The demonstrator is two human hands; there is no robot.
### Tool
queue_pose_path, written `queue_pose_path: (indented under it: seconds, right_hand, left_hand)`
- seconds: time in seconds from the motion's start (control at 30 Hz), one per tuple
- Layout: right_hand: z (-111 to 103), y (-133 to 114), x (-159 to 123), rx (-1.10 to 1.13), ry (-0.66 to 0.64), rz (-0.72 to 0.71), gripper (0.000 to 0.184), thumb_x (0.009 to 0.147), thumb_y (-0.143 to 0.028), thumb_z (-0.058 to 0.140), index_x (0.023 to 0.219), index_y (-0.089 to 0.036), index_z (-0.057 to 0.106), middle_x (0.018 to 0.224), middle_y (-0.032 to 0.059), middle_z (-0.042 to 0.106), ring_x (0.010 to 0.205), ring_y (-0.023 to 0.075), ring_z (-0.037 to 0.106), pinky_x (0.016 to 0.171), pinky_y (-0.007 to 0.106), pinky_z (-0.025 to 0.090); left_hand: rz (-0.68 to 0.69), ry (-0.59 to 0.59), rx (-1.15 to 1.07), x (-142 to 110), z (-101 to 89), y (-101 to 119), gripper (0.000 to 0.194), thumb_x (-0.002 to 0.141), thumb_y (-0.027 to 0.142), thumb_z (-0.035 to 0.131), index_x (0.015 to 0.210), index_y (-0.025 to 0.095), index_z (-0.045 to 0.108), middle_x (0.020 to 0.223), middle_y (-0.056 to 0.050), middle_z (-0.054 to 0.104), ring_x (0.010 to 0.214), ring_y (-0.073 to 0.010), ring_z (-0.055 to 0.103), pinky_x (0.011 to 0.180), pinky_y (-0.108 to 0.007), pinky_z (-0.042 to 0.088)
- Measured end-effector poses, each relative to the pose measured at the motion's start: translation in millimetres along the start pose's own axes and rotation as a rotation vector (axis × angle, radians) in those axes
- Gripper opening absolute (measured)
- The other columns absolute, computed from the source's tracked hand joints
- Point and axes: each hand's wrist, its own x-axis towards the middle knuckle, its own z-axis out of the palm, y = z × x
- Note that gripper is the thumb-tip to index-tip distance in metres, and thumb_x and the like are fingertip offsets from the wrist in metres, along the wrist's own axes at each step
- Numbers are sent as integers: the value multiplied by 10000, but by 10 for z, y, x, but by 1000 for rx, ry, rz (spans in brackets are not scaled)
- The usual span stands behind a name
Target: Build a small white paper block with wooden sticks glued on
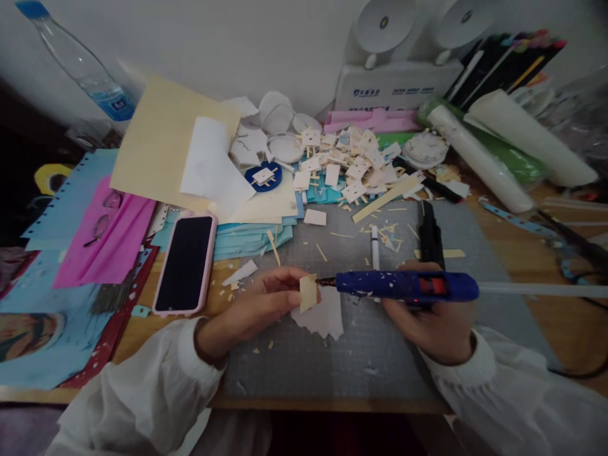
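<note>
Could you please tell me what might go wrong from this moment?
1. The nozzle of the blue glue gun, held in the right hand, points close to the left hand's fingers; if it is hot, it might burn them.
2. The cream piece is small, so glue could spread onto the fingers holding it.
3. Loose scraps lie on the grey mat; stray glue might stick them together.

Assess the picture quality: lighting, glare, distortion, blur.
In the head view, lighting is dim, darker at the upper corners; the head view shows no strong glare on the smartphone; head-view wide-angle stretch likely exaggerates the plastic bottle's lean; small print on the emergency light is too soft to read in the head view.
</note>
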Motion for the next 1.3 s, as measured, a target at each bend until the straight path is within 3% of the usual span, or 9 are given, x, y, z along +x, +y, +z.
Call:
queue_pose_path:
  seconds: [0.53, 0.77, 1.3]
  right_hand:
    - [3, -4, 10, 71, -9, -65, 142, 788, -234, 630, 891, -240, 532, 676, -14, 623, 492, 148, 614, 429, 249, 486]
    - [1, 1, -5, 42, 9, -47, 144, 780, -247, 637, 884, -240, 538, 710, 2, 636, 557, 169, 647, 481, 264, 525]
    - [3, 10, -21, 59, -12, -34, 151, 773, -253, 655, 883, -237, 552, 696, -23, 634, 522, 140, 616, 456, 244, 497]
  left_hand:
    - [-18, 2, -58, 1, -12, -7, 276, 698, 248, 816, 946, 188, 712, 867, -11, 715, 808, -129, 649, 761, -228, 455]
    - [-9, -1, -55, 0, 1, 13, 243, 702, 251, 810, 909, 182, 706, 831, -6, 702, 769, -118, 631, 718, -220, 448]
    - [-21, 25, -47, -1, -5, -6, 294, 677, 277, 831, 929, 186, 709, 857, -14, 717, 797, -132, 652, 745, -229, 473]
